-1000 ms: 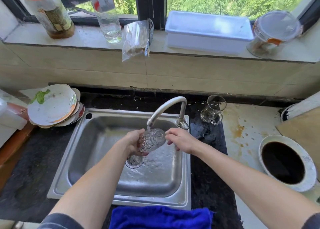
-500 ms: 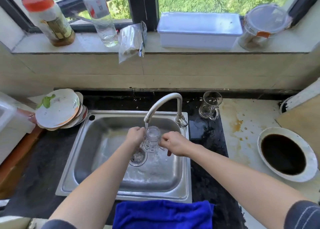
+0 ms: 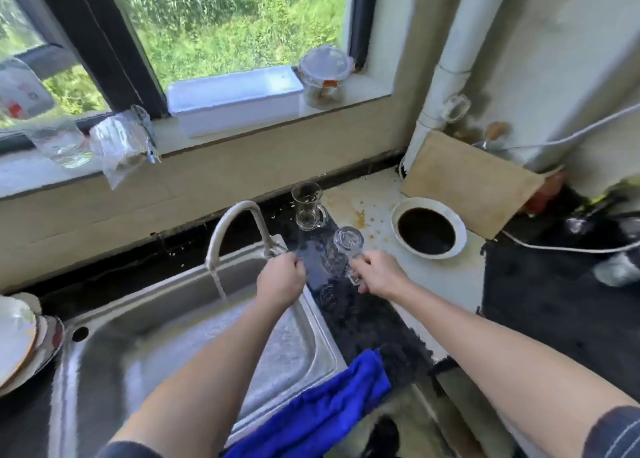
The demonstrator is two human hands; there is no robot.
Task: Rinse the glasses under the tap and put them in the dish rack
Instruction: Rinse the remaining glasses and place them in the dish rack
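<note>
My right hand (image 3: 375, 273) pinches the wet glass (image 3: 341, 255) tipped over the dark surface (image 3: 360, 315), my left hand (image 3: 281, 277) curls near the tap (image 3: 239, 227), so I should hold it tight

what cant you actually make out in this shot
- Dish rack: none shows in the head view; whether it lies beyond an edge cannot be told.
- Tap handle: covered by the left hand.
- Glass in the right hand: motion blur smears it, so its rim and the grip are unclear.
- Plates: cut off by the left edge.
- Items at the far right: blurred.
</note>
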